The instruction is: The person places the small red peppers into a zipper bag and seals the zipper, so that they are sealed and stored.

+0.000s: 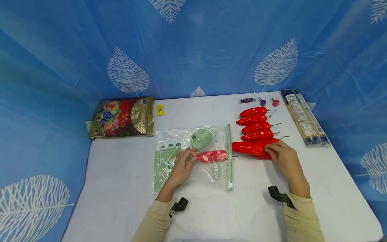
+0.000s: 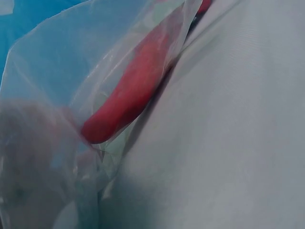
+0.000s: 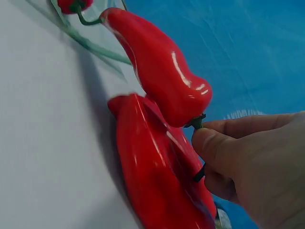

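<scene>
A clear zip bag (image 1: pixel 181 178) with a green cartoon print lies on the table, its green slider edge facing right. One red pepper (image 1: pixel 213 156) is inside, its stem at the opening; through the plastic this pepper (image 2: pixel 126 98) shows in the left wrist view. My left hand (image 1: pixel 182 166) pinches the bag's film by the pepper's tip. By its green stem, my right hand (image 1: pixel 284 159) holds another red pepper (image 3: pixel 159 67), its tip close to the bag's opening. Several more red peppers (image 1: pixel 257 135) lie in a column behind and under it.
At the back left lie a red and gold fruit candy packet (image 1: pixel 121 117) and a small yellow-wrapped sweet (image 1: pixel 160 110). A purple-wrapped candy (image 1: pixel 248 100), a purple lollipop (image 1: pixel 262 102) and a red lollipop (image 1: pixel 275 102) lie behind the peppers. Long noodle packs (image 1: pixel 303 117) lie at the right.
</scene>
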`<state>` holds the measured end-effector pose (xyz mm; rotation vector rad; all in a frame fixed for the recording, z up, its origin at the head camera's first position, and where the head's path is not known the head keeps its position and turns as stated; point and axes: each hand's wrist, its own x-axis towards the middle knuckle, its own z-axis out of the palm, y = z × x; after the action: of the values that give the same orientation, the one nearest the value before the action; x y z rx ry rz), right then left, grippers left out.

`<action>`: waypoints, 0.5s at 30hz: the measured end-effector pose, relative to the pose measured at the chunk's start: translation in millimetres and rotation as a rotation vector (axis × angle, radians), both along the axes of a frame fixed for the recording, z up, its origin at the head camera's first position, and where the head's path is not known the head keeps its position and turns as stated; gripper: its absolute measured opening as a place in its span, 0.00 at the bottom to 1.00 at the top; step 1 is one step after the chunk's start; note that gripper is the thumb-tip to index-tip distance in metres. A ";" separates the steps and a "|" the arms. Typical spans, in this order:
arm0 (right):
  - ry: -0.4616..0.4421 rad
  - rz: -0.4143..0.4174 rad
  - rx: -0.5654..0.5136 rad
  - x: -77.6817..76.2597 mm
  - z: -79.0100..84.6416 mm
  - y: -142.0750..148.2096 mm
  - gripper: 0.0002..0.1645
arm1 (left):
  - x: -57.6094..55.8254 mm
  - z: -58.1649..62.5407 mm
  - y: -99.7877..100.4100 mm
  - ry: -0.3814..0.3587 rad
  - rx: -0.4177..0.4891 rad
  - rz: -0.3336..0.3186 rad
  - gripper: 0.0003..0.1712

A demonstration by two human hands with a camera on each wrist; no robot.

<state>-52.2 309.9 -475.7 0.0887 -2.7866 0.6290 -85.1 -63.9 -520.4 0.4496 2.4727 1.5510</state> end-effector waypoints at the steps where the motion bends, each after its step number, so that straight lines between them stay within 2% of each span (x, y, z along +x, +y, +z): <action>1: -0.009 0.010 0.001 -3.3 0.0 -4.3 0.12 | 0.2 -0.1 -0.5 -0.001 0.001 0.000 0.09; 9: -0.105 0.074 0.019 -23.2 -1.6 -37.2 0.11 | 0.0 -2.1 -2.2 0.002 0.021 0.017 0.08; 15: -0.112 0.106 0.063 -32.0 -8.1 -48.2 0.11 | 1.3 -3.8 1.1 0.012 -0.012 0.011 0.08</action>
<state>-84.1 261.7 -483.7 0.2225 -2.9260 0.5880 -83.8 -62.7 -524.2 0.4453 2.4959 1.5405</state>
